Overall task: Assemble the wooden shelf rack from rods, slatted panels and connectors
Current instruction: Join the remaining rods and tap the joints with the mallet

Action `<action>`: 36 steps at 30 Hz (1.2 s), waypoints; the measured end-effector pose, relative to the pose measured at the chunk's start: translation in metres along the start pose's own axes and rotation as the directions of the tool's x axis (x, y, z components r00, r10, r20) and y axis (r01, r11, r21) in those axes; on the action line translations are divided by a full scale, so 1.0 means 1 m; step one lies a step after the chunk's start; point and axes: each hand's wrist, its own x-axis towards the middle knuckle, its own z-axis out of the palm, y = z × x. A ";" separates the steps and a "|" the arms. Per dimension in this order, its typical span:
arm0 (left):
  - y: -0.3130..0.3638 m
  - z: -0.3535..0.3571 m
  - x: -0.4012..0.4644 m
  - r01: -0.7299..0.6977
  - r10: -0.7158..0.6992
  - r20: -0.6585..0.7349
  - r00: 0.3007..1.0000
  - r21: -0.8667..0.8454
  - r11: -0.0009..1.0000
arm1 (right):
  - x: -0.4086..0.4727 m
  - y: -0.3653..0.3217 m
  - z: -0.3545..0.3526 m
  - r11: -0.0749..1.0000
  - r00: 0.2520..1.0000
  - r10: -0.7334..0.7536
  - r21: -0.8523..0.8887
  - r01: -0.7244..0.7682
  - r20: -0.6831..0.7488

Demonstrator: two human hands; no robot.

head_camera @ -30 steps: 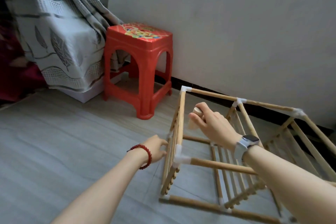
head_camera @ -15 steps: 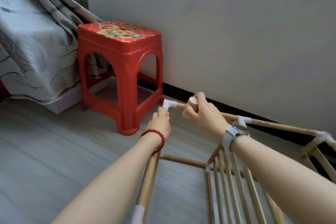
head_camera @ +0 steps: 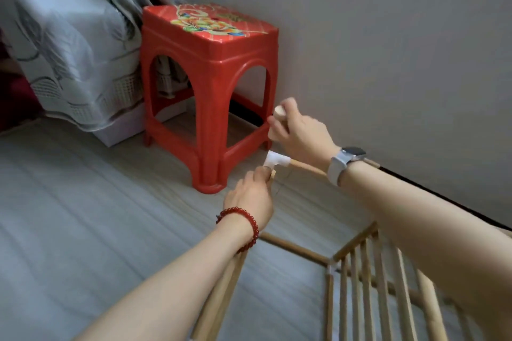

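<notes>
Two hands: left [head_camera: 249,198], right [head_camera: 300,134]. One red stool [head_camera: 207,63]. One white corner connector [head_camera: 277,160] shows clearly. One wooden block [head_camera: 278,122] in the right grip. One slatted panel [head_camera: 374,285], about six slats. One bead bracelet [head_camera: 246,221], one watch [head_camera: 345,162], one curtain [head_camera: 69,50].

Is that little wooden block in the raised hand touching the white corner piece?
Apart. The head view shows the wooden block in the right hand raised above the white connector, with red stool between them.
</notes>
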 end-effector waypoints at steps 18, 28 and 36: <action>0.000 -0.001 0.000 0.060 -0.061 0.037 0.997 0.037 0.998 | -0.003 0.003 0.008 0.996 0.994 0.089 -0.035 -0.087 0.064; -0.001 0.001 0.002 0.062 -0.061 0.046 0.997 -0.007 0.998 | -0.001 0.009 0.005 0.991 0.990 0.133 0.027 -0.131 -0.049; -0.002 0.000 0.003 0.058 -0.059 0.006 0.998 0.116 0.991 | -0.025 0.015 0.015 0.981 0.968 0.191 -0.024 -0.190 0.160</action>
